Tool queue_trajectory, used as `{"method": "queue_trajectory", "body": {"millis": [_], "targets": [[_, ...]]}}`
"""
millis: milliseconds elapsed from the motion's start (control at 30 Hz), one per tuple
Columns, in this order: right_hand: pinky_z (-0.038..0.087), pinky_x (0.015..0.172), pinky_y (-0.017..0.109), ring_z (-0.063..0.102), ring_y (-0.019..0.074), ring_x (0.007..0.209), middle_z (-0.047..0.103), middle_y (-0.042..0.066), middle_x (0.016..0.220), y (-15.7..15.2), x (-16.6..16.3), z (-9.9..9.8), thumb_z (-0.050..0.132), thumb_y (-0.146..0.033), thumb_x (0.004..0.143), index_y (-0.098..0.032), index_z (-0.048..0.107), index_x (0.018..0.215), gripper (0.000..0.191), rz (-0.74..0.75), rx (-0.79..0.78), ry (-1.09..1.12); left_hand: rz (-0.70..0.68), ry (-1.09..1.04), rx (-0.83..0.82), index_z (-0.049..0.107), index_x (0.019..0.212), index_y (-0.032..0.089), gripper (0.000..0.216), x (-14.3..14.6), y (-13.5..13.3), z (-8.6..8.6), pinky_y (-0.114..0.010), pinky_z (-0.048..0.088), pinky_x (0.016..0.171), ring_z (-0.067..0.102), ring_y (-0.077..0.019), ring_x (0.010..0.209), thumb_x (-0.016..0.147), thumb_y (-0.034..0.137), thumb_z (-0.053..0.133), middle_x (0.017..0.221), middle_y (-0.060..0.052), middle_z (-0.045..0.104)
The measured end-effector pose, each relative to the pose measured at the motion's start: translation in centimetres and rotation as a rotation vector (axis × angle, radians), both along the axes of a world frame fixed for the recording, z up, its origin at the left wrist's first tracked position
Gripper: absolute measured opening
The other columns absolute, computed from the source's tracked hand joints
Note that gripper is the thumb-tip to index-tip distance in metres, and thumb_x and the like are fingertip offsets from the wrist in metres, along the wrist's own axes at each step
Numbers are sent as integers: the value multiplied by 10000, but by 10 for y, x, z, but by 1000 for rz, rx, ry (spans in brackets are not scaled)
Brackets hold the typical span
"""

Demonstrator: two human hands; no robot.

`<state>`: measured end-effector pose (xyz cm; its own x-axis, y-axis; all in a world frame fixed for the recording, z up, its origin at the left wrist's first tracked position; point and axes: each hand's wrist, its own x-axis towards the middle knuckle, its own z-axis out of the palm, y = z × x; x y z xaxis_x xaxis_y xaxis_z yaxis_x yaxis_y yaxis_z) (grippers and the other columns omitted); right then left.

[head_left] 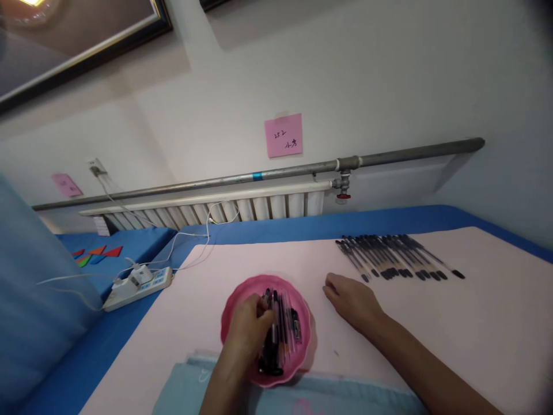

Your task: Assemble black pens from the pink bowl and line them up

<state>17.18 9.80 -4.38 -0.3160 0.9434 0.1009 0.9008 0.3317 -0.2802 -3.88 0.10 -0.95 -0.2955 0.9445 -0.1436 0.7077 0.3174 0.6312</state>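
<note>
We see the left hand (247,329) over the pink bowl (304,343), near centre, fingers bent narrow at the loose pens (271,353) inside; we can't tell if it grips one. Slim clear pieces (287,323) lie right of those pens, a small black item (296,325) further right, all in the bowl. Right hand (356,302): curled narrow, right of the bowl, just on the near side of a row of pens (380,256) laid side by side, far right on the pink sheet (432,328). We note blue cloth (358,395) at the near edge, power strip (158,281) left on the blue tabletop (276,229), radiator (259,208) on the far side.
</note>
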Motion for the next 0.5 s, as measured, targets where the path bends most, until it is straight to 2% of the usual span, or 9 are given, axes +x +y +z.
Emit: {"method": "queue_trajectory", "body": {"millis": [200, 333, 500], "targets": [[178, 493, 244, 506, 147, 597, 598, 10, 667, -2, 0, 3, 405, -211, 831, -200, 514, 688, 180, 6, 7, 1, -23, 125, -71, 588, 815, 178, 114, 19, -2, -3, -268, 352, 575, 611, -195, 719, 724, 191, 521, 772, -64, 682], [178, 495, 243, 512, 149, 608, 599, 9, 677, -2, -1, 3, 408, -198, 824, -202, 510, 692, 167, 7, 8, 1, -56, 212, -148, 619, 891, 154, 194, 25, -1, 0, -308, 369, 641, 622, -253, 809, 740, 232, 527, 852, -127, 696], [182, 490, 239, 507, 147, 595, 601, 6, 672, -2, -1, 4, 409, -206, 823, -203, 500, 688, 163, 5, -4, 1, -100, 243, -181, 634, 934, 119, 248, 30, 1, 5, -332, 386, 704, 621, -276, 885, 762, 216, 484, 934, -172, 695]]}}
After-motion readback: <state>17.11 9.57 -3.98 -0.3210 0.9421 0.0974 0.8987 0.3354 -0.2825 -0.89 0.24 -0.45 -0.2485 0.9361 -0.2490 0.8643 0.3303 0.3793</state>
